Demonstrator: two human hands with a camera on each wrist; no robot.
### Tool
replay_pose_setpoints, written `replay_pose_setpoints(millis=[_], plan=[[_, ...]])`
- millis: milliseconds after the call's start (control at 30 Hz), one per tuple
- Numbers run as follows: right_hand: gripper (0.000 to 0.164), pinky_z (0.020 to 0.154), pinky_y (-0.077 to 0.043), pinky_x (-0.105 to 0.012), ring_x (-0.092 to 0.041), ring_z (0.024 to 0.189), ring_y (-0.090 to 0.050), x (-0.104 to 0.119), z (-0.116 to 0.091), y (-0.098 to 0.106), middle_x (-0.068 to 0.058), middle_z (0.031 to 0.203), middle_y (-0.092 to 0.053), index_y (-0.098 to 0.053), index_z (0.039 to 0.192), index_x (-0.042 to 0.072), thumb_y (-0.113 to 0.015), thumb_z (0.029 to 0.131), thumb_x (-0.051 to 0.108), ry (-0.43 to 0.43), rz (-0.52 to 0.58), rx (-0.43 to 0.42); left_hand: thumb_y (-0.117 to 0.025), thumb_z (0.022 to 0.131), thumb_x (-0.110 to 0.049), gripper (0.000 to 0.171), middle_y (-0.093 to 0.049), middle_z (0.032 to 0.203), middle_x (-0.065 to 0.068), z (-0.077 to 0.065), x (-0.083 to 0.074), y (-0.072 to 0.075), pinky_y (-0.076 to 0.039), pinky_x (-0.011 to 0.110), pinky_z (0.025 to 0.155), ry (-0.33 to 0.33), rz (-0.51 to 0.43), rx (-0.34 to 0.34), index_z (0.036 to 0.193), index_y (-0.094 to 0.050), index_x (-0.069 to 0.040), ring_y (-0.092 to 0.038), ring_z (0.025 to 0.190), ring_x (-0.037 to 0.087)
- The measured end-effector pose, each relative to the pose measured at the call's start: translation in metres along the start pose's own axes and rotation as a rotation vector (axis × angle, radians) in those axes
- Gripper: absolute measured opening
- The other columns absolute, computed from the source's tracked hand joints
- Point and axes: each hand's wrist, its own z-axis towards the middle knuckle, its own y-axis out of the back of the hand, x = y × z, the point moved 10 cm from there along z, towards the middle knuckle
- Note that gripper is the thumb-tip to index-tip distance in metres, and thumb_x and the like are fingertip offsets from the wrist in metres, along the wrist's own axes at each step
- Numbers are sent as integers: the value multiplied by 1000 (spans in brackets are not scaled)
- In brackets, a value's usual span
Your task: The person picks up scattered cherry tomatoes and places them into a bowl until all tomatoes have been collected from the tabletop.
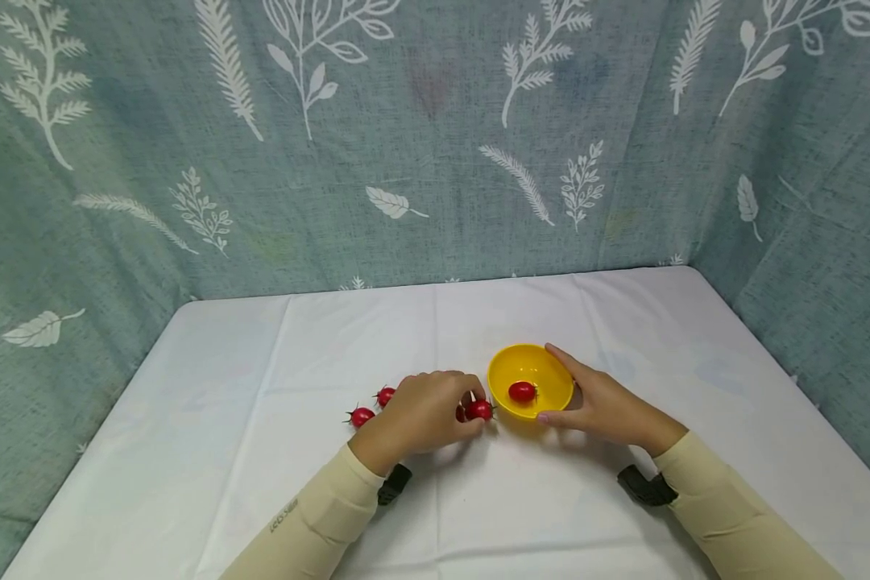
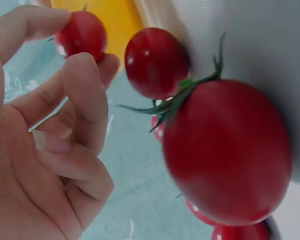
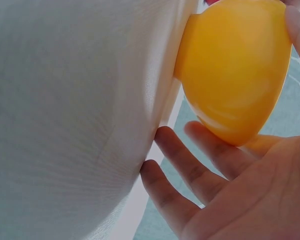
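Observation:
My left hand (image 1: 431,412) pinches a cherry tomato (image 2: 82,35) between thumb and fingers, just left of a yellow bowl (image 1: 503,399). One more cherry tomato (image 1: 524,392) lies inside that bowl. My right hand (image 1: 609,405) holds the bowl from the right, thumb at the near side and a finger at the far rim. In the right wrist view the other fingers spread below the bowl, two tips touching the cloth. Beside the left hand, the left wrist view has a loose tomato (image 2: 156,63) and a nearer one with a green stem (image 2: 227,152).
Left of the left hand lie two red tomatoes (image 1: 360,416) on the white tablecloth (image 1: 275,483), partly next to the wrist. A green-grey leaf-print curtain (image 1: 435,161) borders the table at the back and sides. Dark straps (image 1: 645,486) sit at both wrists.

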Motion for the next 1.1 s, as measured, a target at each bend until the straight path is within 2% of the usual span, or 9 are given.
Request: replay_pose_setpoints(millis=[200,433,533,633,733,967,1100], plan=[[107,113,-34,-60,-41,142,-42,-1,0,0,-21,160,-33,-18,160,9,-77,82,52,5,0,-2,-75,87,-37,18,-65,86,-16,0,-7,11,-46,23,61,-38,-58,-62,102,-69,-28,-56,67,0],[107,113,-34,-60,-40,141,-43,-3,0,-1,-21,160,-33,-17,160,10,-77,83,52,-3,18,13,-76,88,-38,29,-68,95,-11,0,-16,26,-46,20,60,-83,-15,-215,111,-69,-23,-58,74,5],[106,113,-35,-59,-40,141,-43,-3,0,-2,-21,159,-34,-17,160,11,-77,83,52,0,15,10,-75,89,-38,29,-68,97,-11,4,-19,30,-47,20,62,-93,-3,-252,112,-69,-23,-61,76,7],[106,112,-36,-59,-39,140,-44,-3,0,-2,-21,159,-35,-17,160,11,-76,83,52,2,5,7,-74,89,-37,29,-68,98,-10,11,-23,30,-47,20,61,-98,4,-244,113,-69,-22,-61,74,8],[106,111,-38,-58,-38,139,-46,-2,0,-2,-21,158,-37,-17,160,10,-77,83,52,11,5,5,-74,89,-37,30,-69,98,-8,21,-27,27,-48,21,60,-86,17,-205,115,-69,-21,-59,72,8],[106,111,-39,-57,-37,137,-47,-2,-1,-1,-19,158,-37,-16,160,10,-76,84,51,20,24,15,-71,91,-39,33,-70,105,-6,46,-26,16,-55,29,73,-20,46,-130,118,-70,-20,-65,85,11],[106,110,-40,-56,-36,137,-48,-2,0,-1,-18,158,-37,-16,160,10,-76,84,51,25,31,20,-71,91,-38,32,-69,103,-6,56,-26,11,-56,29,75,-13,59,-112,117,-71,-19,-64,85,11]])
